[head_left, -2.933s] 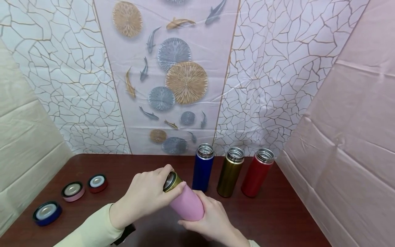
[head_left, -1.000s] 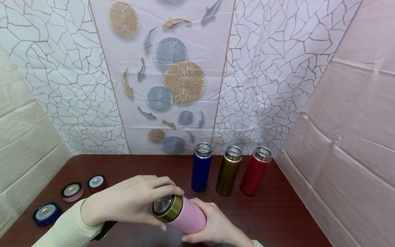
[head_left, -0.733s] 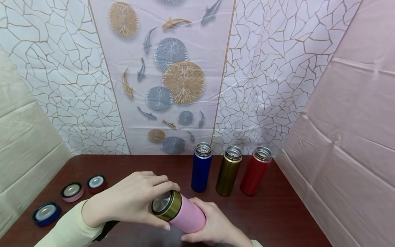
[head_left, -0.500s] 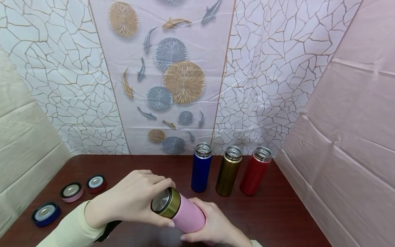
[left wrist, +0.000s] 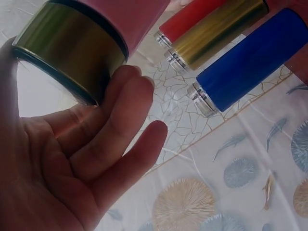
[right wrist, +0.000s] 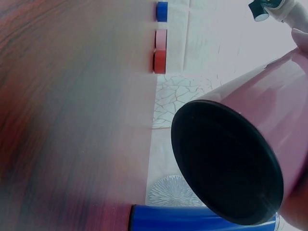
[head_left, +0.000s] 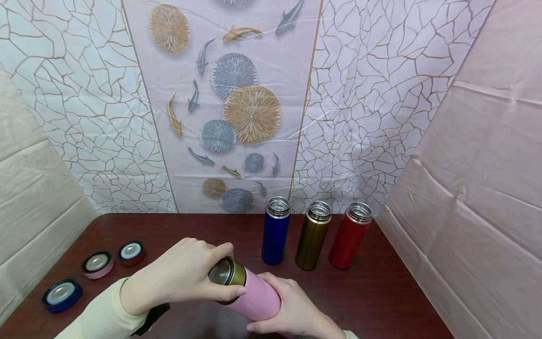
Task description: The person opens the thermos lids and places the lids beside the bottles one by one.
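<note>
A pink thermos bottle (head_left: 259,297) hangs tilted above the table, its top leaning up to the left. On its mouth sits a gold lid (head_left: 238,275) with a shiny metal top. My left hand (head_left: 179,273) grips this lid, thumb on the near side and fingers over the far side; in the left wrist view some fingertips touch the gold band (left wrist: 72,45). Lower down, my right hand (head_left: 296,308) holds the pink body. The bottle's black base (right wrist: 226,163) faces the right wrist camera, clear of the tabletop.
Lidless blue (head_left: 275,238), gold (head_left: 312,241) and red (head_left: 349,240) bottles stand upright at the back right. Blue (head_left: 62,295), pink (head_left: 98,265) and red (head_left: 131,254) lids lie inside-up on the left of the dark red table (head_left: 372,301). Patterned cloth (head_left: 360,94) hangs behind.
Since the earliest frame the bottle has come lower and nearer. Over the last second my left hand has turned on the gold lid, thumb moving up and right, fingers left. My right hand stays nearly still.
</note>
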The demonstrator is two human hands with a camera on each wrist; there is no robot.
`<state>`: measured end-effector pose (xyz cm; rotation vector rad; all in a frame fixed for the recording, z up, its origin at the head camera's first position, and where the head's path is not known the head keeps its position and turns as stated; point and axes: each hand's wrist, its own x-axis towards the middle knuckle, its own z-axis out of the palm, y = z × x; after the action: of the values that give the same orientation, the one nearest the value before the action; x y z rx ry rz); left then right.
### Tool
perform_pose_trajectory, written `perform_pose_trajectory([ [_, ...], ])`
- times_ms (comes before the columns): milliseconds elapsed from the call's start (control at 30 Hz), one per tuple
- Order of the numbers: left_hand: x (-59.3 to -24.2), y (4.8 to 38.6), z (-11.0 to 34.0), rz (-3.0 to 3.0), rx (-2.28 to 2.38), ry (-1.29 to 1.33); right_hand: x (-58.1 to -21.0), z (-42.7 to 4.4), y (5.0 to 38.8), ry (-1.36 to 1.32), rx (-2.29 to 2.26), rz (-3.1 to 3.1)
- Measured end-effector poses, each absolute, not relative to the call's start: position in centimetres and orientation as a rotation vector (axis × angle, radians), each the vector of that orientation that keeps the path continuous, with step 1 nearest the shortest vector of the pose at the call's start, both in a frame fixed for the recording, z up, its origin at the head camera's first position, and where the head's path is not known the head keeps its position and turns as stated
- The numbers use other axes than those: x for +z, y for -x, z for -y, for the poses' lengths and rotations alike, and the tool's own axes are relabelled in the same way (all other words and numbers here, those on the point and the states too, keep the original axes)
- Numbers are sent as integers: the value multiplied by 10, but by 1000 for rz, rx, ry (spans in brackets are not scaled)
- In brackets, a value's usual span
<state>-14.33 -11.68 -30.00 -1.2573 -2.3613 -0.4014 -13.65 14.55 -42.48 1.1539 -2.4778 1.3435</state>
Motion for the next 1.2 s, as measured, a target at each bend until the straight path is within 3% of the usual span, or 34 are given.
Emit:
perform_pose_trajectory([
  [200, -300, 144, 119, 2381, -390, 1279, -427, -146, 137, -1118, 1306, 2476],
  [633, -281, 136, 127, 2016, -338, 1689, -425, -147, 138, -1088, 1385, 2455],
  [1200, -288, 125, 122, 1895, -120, 1712, -420, -148, 135, -1101, 1405, 2483],
])
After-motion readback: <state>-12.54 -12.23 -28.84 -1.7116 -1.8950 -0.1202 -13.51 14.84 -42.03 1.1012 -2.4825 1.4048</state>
